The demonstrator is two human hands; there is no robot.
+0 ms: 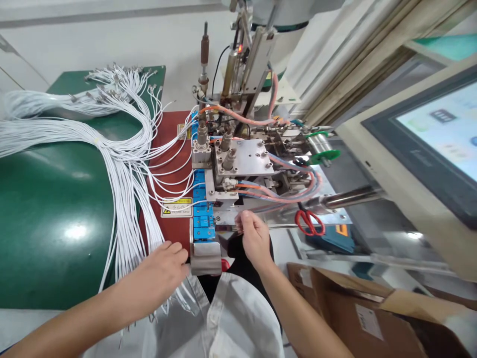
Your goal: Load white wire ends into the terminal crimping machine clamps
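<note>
My left hand (164,266) lies over the hanging ends of a bundle of white cables (124,219) at the front edge of the table. Its fingers are curled, and their tips are hidden, so whatever they grip does not show. To the right of the machine's row of blue cable holders (203,221), my right hand (254,237) is raised with thumb and fingers pressed together. Anything in that pinch is too small to make out. Several white cables run from the bundle into the blue holders. A bent metal plate (205,257) sits at the row's near end, between my hands.
Metal fixtures and hoses fill the machine (244,156) behind the holders. Red-handled scissors (309,222) and a green-flanged wire spool (323,148) are to the right. A touchscreen (443,134) juts in at right, above cardboard boxes (346,318). The green table (55,209) extends left.
</note>
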